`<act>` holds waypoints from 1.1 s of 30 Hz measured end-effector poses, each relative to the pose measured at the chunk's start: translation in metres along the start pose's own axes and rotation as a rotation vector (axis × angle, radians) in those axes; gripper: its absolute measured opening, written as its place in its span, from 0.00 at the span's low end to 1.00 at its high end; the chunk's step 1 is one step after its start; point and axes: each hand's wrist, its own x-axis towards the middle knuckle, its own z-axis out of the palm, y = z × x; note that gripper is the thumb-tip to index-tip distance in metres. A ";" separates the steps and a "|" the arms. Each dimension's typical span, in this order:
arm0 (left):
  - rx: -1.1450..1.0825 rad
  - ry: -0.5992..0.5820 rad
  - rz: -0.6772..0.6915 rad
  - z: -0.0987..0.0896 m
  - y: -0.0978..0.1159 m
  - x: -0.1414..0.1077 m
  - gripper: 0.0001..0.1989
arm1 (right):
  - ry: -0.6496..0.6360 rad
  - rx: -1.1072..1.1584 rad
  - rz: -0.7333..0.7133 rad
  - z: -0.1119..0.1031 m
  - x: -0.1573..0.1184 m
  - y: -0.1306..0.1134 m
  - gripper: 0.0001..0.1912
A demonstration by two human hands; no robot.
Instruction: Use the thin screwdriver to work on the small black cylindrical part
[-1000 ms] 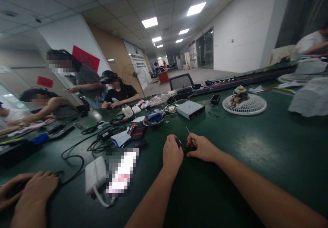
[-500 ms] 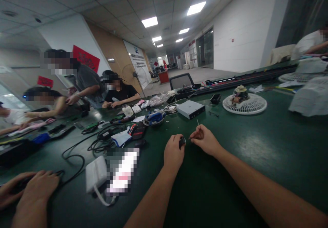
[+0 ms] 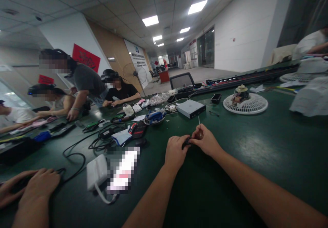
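Head view, low at 6 o'clock: left hand [image 3: 175, 151] curled and shut, pinching a small black piece [image 3: 186, 143], too small to name. Right hand [image 3: 206, 140] just beside it, finger and thumb pressed together on a thin metal pin [image 3: 199, 122]. Pin sticking up from those fingers, low end hidden, maybe touching the black piece, hard to tell. Both hands close together, over the dark green table top [image 3: 238, 190].

Risks from here: a sudden slip of the pin, maybe a poke into the left hand's skin. Too loose a pinch, maybe a drop of the tiny black piece, then a hard search, black on dark green, perhaps lost among the black cables [image 3: 74, 161] at 8 o'clock.

Further out: a white power brick [image 3: 96, 171] at 7 o'clock, a silver box [image 3: 191, 109] at 12 o'clock, a round white fan guard [image 3: 256, 106] at 1 o'clock. Another person's hand [image 3: 36, 183] at 8 o'clock. At 10 o'clock, a standing person in a grey shirt [image 3: 87, 81] and a seated person in a black shirt [image 3: 120, 93].
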 end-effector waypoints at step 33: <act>-0.097 -0.065 0.005 -0.004 0.005 -0.002 0.15 | -0.139 0.182 0.115 -0.005 0.001 -0.014 0.24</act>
